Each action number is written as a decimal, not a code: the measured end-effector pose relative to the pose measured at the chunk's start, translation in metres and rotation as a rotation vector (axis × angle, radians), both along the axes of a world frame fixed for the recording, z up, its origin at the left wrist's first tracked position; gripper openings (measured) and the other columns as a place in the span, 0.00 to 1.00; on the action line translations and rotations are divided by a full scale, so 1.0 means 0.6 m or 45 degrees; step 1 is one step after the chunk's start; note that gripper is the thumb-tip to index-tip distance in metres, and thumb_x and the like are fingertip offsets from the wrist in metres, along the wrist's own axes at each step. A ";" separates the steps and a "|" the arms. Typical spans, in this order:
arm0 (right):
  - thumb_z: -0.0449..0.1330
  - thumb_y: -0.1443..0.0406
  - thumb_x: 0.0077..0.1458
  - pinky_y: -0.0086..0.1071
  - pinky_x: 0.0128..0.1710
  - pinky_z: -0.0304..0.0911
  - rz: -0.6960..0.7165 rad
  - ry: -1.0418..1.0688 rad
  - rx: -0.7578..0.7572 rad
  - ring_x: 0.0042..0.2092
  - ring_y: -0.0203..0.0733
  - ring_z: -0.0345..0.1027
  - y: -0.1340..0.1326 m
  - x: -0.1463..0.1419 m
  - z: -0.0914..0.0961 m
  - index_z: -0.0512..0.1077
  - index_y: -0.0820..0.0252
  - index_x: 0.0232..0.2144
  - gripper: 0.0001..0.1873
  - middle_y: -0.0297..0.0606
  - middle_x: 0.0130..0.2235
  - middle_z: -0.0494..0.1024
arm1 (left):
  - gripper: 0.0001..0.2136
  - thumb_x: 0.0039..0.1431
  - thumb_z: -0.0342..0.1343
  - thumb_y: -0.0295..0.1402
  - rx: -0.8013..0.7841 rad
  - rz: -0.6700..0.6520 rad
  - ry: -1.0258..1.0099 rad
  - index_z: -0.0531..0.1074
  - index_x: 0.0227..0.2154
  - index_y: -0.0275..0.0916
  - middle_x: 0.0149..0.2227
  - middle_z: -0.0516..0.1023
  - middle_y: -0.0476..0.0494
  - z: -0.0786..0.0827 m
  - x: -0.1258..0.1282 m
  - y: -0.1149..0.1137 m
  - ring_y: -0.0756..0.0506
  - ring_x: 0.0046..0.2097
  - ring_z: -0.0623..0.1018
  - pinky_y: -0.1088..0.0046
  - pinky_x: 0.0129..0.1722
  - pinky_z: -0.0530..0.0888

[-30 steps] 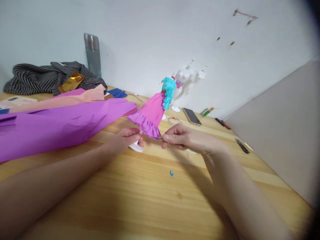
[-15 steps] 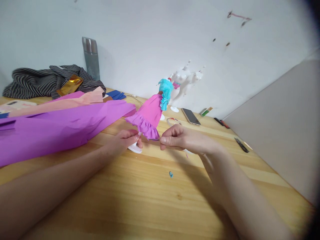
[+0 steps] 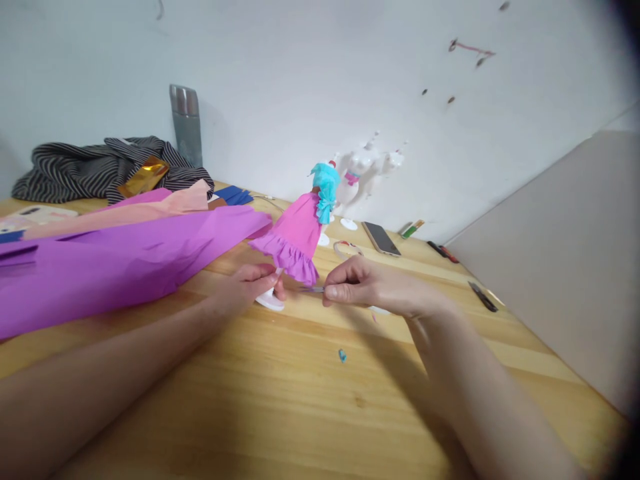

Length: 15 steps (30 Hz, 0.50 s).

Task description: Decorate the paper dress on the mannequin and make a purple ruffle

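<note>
1. Left hand: fingers pinching the white post right under the pink paper dress, just above its round white base.
2. Right hand: fingers squeezed together on a skinny metal tool, tip just under the dress ruffle.
3. Further left of the fingers, a purple paper sheet sprawls over the desk; a phone lies beyond the right hand.
</note>
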State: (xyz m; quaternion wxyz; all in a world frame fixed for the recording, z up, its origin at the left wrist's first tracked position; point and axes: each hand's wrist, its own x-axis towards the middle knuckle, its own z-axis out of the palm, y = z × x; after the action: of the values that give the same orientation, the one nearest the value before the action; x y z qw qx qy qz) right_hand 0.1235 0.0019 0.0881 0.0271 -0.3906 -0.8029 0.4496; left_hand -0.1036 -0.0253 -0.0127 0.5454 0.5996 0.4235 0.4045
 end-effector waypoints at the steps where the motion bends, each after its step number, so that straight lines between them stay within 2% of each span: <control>1: 0.58 0.48 0.51 0.29 0.22 0.40 0.007 -0.002 0.001 0.20 0.27 0.42 0.000 0.001 0.002 0.73 0.67 0.24 0.24 0.23 0.17 0.52 | 0.17 0.54 0.52 0.45 -0.008 0.004 -0.006 0.73 0.25 0.35 0.26 0.75 0.46 0.000 0.000 0.000 0.50 0.27 0.69 0.74 0.31 0.63; 7: 0.59 0.44 0.50 0.28 0.19 0.35 -0.009 -0.019 -0.046 0.19 0.26 0.39 0.002 0.009 0.005 0.74 0.68 0.26 0.29 0.22 0.16 0.49 | 0.16 0.50 0.54 0.46 -0.009 0.040 -0.038 0.73 0.23 0.36 0.23 0.74 0.47 0.009 0.003 -0.002 0.49 0.26 0.68 0.74 0.29 0.62; 15: 0.59 0.43 0.50 0.28 0.19 0.35 -0.048 0.029 -0.133 0.19 0.26 0.39 0.001 0.011 0.001 0.74 0.67 0.26 0.30 0.22 0.16 0.48 | 0.13 0.49 0.53 0.43 0.004 0.063 -0.009 0.73 0.21 0.37 0.21 0.72 0.47 0.018 0.006 -0.007 0.49 0.24 0.67 0.73 0.27 0.62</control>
State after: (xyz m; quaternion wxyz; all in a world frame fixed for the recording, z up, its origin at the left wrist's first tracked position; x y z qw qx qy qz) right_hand 0.1302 0.0026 0.0889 0.0243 -0.4015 -0.7704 0.4947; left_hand -0.0998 -0.0294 -0.0016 0.5356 0.5884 0.4357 0.4208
